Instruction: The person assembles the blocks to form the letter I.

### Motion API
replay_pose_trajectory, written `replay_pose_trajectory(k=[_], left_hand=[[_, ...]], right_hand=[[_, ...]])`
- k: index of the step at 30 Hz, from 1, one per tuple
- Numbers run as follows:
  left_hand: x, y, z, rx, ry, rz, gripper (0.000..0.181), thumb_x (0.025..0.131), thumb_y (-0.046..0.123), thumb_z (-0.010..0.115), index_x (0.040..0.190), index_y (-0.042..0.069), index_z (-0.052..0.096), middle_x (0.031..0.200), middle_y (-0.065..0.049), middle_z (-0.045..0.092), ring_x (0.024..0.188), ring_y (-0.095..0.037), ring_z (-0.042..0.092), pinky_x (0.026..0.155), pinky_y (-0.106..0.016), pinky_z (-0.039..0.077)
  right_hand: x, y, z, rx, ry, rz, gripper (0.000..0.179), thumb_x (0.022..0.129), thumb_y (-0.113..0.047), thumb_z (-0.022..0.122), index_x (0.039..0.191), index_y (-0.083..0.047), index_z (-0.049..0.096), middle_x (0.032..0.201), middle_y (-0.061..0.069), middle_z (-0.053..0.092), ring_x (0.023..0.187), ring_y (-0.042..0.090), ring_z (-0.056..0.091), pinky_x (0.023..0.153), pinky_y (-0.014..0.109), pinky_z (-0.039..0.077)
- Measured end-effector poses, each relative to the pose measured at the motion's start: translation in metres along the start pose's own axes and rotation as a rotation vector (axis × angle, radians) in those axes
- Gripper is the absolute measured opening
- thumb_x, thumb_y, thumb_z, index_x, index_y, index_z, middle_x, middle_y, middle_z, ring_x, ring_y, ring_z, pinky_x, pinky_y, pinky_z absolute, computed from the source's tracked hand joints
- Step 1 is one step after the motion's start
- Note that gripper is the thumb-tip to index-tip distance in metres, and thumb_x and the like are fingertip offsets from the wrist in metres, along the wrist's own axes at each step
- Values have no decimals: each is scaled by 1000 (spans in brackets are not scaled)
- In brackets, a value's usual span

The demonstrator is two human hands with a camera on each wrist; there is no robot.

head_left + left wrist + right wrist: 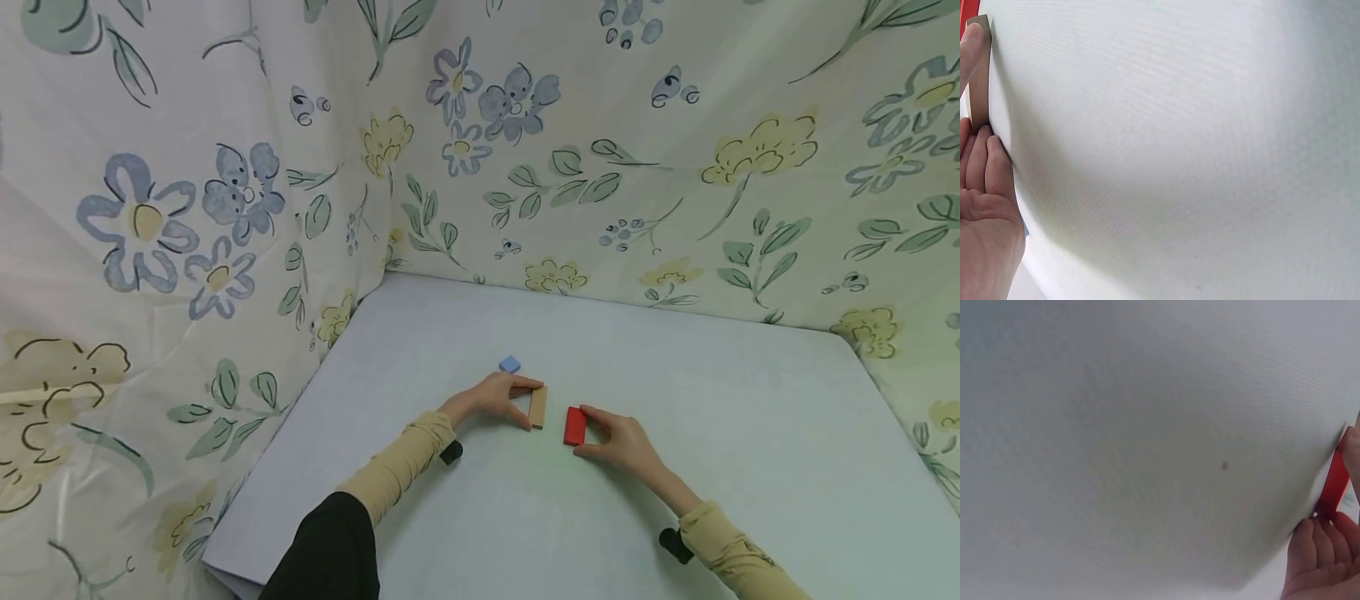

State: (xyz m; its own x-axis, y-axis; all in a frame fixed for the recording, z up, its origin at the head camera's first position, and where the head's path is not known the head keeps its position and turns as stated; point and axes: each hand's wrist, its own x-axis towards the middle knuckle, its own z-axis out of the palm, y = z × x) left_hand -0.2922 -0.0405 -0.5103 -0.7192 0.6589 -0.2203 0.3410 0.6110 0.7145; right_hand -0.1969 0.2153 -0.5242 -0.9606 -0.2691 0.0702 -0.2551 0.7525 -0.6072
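My left hand [498, 396] pinches a natural wood block [538, 407] by its two ends, thumb at the near end and fingers at the far end. The same wood block [980, 81] shows at the left edge of the left wrist view. To its right, my right hand [618, 440] holds a red block [575, 426] between thumb and fingers, also end to end. The red block [1335, 481] appears at the right edge of the right wrist view. A narrow gap separates the two blocks. Behind the left hand lies a small blue block [510, 364].
A white-covered table [720, 392] spreads under both hands. Floral curtains [600, 167] hang along its back and left side. Black wrist cameras [452, 452] sit beneath the forearms, close above the table.
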Motion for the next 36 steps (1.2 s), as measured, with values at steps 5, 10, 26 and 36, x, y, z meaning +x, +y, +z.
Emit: replay_pose_trajectory(k=[5, 10, 26, 36], left_hand=[[0, 0, 0, 0, 3, 5, 79, 70, 26, 84, 140, 19, 49, 145, 4, 47, 136, -9, 40, 111, -23, 35], [0, 0, 0, -1, 3, 7, 78, 70, 25, 84, 140, 19, 49, 145, 4, 47, 136, -9, 40, 111, -24, 35], [1, -3, 1, 10, 6, 32, 79, 70, 25, 85, 140, 18, 48, 144, 4, 48, 135, -7, 42, 109, -19, 36], [1, -3, 2, 11, 3, 27, 80, 69, 26, 85, 140, 19, 48, 145, 5, 47, 135, -7, 41, 109, -19, 36]], right_hand=[[0, 0, 0, -15, 6, -9, 70, 69, -28, 84, 129, -4, 58, 126, 21, 61, 112, 35, 59, 90, 49, 52], [0, -1, -1, -17, 4, -11, 70, 69, -28, 84, 129, -3, 58, 126, 21, 61, 111, 35, 59, 89, 49, 52], [-1, -2, -1, -1, 7, -38, 72, 70, -28, 83, 131, -2, 56, 128, 23, 59, 119, 39, 55, 94, 52, 49], [-3, -2, -1, 10, 5, -33, 75, 70, -29, 83, 133, -1, 54, 130, 23, 57, 120, 39, 54, 95, 52, 48]])
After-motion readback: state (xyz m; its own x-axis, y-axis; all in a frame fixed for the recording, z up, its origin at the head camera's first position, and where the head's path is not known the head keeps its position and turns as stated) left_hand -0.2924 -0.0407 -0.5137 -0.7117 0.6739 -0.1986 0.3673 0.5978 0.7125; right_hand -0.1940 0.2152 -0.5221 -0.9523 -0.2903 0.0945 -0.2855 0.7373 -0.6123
